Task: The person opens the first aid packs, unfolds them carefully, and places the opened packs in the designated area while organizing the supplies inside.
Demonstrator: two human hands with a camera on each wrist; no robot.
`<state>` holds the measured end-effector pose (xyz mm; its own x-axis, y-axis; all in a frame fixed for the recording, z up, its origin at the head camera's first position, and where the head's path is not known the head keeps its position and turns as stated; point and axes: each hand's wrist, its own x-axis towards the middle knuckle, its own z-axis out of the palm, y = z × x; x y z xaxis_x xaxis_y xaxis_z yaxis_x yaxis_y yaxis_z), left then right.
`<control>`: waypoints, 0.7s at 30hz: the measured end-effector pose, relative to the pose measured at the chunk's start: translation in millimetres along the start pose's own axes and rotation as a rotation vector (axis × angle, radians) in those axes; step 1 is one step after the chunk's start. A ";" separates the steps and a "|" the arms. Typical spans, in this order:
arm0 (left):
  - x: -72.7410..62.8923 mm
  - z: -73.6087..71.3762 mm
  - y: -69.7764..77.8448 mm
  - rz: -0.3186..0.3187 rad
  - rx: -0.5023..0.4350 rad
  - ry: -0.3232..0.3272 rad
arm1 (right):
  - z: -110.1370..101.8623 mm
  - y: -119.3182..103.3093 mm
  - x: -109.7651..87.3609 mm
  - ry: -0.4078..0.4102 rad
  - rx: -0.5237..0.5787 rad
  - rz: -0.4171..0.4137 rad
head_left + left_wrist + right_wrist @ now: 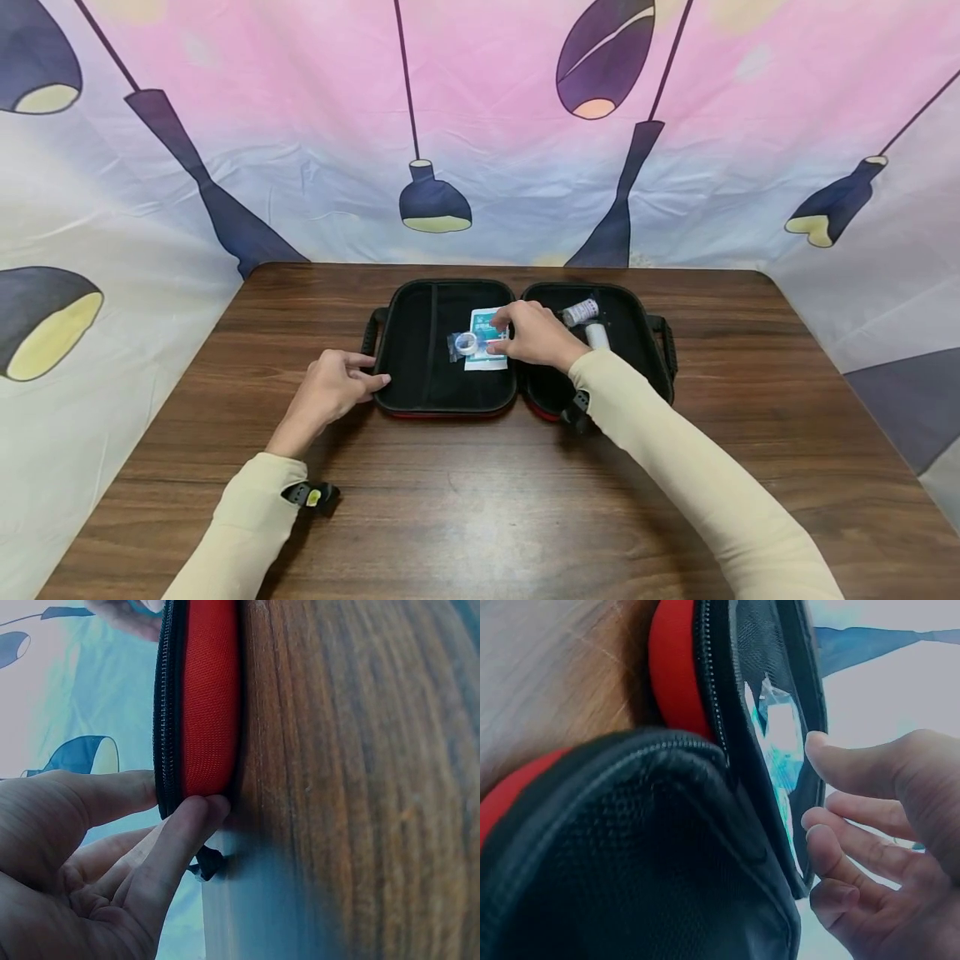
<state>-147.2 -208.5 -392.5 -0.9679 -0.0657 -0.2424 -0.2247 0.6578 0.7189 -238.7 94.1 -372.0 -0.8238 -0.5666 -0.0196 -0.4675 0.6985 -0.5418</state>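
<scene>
A black case with red sides lies unfolded on the table, its left half (405, 350) and right half (542, 379) side by side. My left hand (330, 387) holds the left half's outer edge by the corner; in the left wrist view, its fingertips meet the zipper rim and the red side (210, 712). Over the left half, a teal-and-white packet (477, 363) lies under a small white tape roll (466, 343) in clear wrapping. My right hand (536, 335) hovers by the packet's right side, thumb and fingers parted with nothing between them.
In the case's right half lie a small labelled bottle (581, 312) and a white cylinder (597, 336). Black carry handles stick out at the left (371, 332) and right (664, 342). The brown wooden table (480, 500) ends at a printed cloth (337, 125) behind.
</scene>
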 end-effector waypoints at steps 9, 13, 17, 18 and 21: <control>-0.4 0.1 0.9 0.002 0.011 0.002 | 9.7 -8.8 18.1 -0.048 -0.059 0.018; 0.0 0.1 1.5 0.005 0.013 0.002 | 12.6 -9.7 22.4 -0.064 -0.075 0.041; 0.3 0.0 1.2 0.003 0.010 0.002 | 15.2 -10.1 25.1 -0.071 -0.075 0.052; 0.4 0.1 1.0 0.002 0.010 0.001 | 15.8 -10.4 25.5 -0.073 -0.073 0.053; 0.5 0.1 0.6 -0.002 0.008 0.000 | 16.7 -11.3 26.0 -0.083 -0.068 0.062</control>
<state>-147.8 -208.1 -392.3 -0.9674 -0.0672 -0.2440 -0.2259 0.6637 0.7130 -249.4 64.1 -380.4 -0.8239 -0.5533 -0.1222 -0.4393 0.7599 -0.4791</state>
